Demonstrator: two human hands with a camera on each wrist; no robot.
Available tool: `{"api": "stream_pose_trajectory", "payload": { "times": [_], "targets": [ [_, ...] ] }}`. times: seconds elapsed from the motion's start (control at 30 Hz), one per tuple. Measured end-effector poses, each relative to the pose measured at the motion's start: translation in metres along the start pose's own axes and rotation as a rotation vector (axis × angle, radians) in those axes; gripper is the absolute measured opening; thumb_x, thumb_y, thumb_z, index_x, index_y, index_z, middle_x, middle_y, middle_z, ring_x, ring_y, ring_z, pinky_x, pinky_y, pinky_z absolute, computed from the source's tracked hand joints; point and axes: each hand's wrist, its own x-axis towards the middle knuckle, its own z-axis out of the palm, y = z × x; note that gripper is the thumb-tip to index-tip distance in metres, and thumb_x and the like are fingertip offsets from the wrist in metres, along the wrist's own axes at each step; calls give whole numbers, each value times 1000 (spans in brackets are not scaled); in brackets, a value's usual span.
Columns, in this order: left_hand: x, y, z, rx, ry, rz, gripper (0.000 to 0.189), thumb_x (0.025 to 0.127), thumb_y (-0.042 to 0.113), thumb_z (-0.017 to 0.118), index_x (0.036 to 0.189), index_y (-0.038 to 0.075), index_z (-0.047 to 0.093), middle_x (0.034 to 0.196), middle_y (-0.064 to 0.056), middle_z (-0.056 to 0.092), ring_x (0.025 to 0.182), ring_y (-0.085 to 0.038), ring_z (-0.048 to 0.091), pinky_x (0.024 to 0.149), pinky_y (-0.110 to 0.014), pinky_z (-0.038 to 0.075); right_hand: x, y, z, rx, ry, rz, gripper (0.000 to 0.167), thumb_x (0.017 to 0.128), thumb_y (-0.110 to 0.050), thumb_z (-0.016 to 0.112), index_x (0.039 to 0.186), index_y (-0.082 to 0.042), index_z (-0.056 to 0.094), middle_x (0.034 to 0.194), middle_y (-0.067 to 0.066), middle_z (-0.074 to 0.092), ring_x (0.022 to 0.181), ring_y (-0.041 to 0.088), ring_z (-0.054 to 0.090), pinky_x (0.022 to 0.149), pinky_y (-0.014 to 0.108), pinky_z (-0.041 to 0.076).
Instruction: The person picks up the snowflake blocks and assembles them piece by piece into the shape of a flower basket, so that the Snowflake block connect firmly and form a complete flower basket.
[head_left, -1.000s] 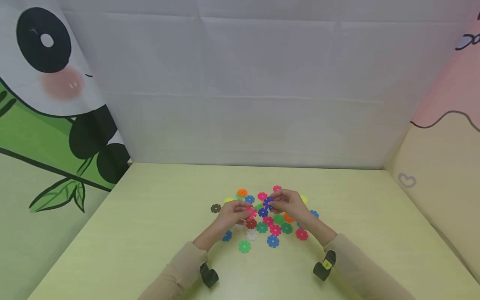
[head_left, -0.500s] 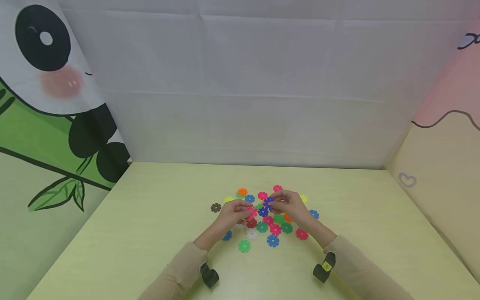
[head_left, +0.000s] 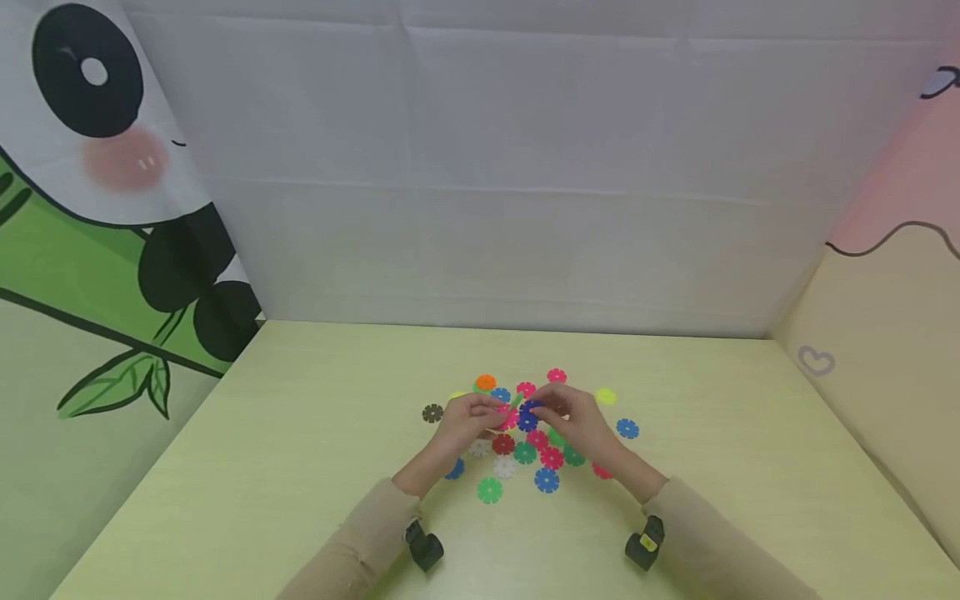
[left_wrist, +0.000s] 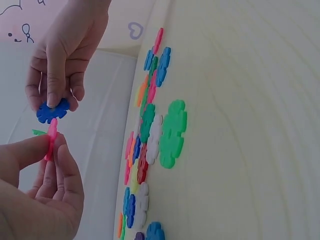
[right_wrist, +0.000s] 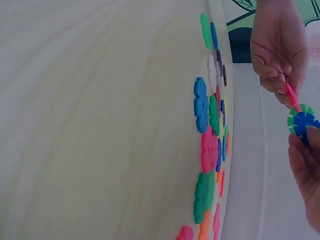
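Note:
In the head view my left hand (head_left: 467,427) is raised over a spread of notched plastic discs. Between its thumb and fingers it pinches a pink notched disc (left_wrist: 52,136), seen edge-on in the left wrist view. A green notched disc (left_wrist: 38,132) is joined to the pink one and sticks out on its far side. My right hand (head_left: 583,423) holds a blue notched disc (left_wrist: 53,111) between thumb and fingertips. The blue disc's lower rim meets the pink disc's upper edge. In the right wrist view, the blue disc (right_wrist: 305,123) overlaps the green one.
Several loose discs lie below the hands, among them a dark red one (head_left: 503,444), a light green one (head_left: 490,490), a blue one (head_left: 547,480) and a black one (head_left: 432,413). The pale table (head_left: 300,467) ends at a white cloth wall (head_left: 480,250), with printed panels either side.
My right hand has moved slightly left with the blue disc, closer to my left hand. The left hand has turned a little, and the green disc now shows edge-on between the hands.

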Motion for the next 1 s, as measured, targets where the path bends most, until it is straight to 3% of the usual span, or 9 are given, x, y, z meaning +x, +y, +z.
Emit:
{"api": "stream_pose_trajectory", "payload": {
  "times": [0.13,0.33,0.57,0.83,1.0],
  "targets": [
    [0,0,0,-9,5,-8,26,94,10,64,114,-7,64,99,-20,75,84,-16,73,77,-31,62,-1,1,4,-133,43,-162,16,87,7,67,102,1,66,95,18,73,85,34,71,77,18,58],
    [0,1,2,-25,13,-19,25,93,9,66,112,-7,66,99,-20,76,82,-16,73,74,-28,61,-2,3,6,-266,66,-300,20,82,10,71,99,0,67,90,14,72,82,23,71,74,23,60],
    [-3,7,7,-13,47,-31,24,91,7,67,110,-8,68,100,-21,75,79,-14,73,74,-26,61,-1,4,8,-311,110,-453,20,75,15,74,89,2,68,81,12,71,75,21,70,69,26,61],
    [-7,12,12,-22,56,-26,27,90,6,68,111,-9,67,100,-23,75,79,-15,74,77,-30,62,-1,-1,5,-296,115,-480,19,76,16,72,85,-1,68,76,10,69,71,18,69,68,22,60],
    [-12,17,14,-8,57,23,25,89,8,69,108,-8,67,96,-24,75,82,-23,75,78,-33,62,2,-6,-2,-269,83,-464,20,77,15,72,88,-2,68,80,9,71,75,21,70,70,25,61]
  ]
}}
